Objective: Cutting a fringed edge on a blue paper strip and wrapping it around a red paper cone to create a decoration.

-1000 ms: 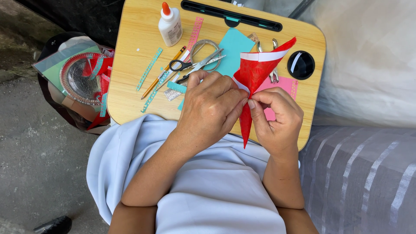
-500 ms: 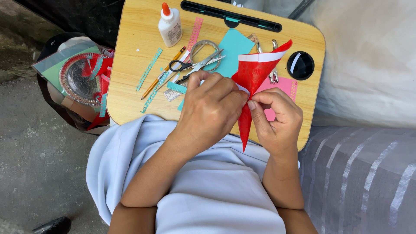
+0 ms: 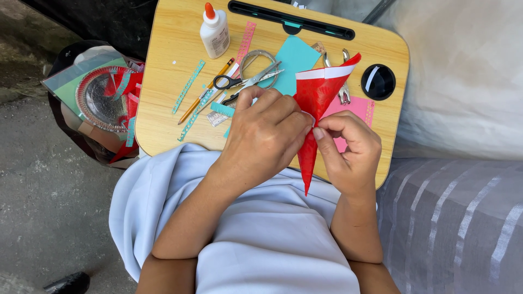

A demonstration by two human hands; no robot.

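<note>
A red paper cone [image 3: 317, 100] with a white band at its wide end points down toward my lap, over a wooden lap tray [image 3: 163, 117]. My left hand [image 3: 267, 133] wraps the cone's left side, fingers pressed on the paper. My right hand [image 3: 348, 149] pinches its right edge between thumb and forefinger. Both hands hold the cone together just above the tray's near edge.
On the tray lie a glue bottle [image 3: 214, 31], scissors [image 3: 245, 81], a pencil [image 3: 204, 92], teal paper [image 3: 294, 62], pink paper [image 3: 354, 109], teal and pink strips, pliers [image 3: 344, 92] and a round black recess [image 3: 378, 81]. A bag of paper scraps and a foil dish [image 3: 101, 100] stands at the left.
The hands have shifted only slightly on the cone; its position is almost unchanged.
</note>
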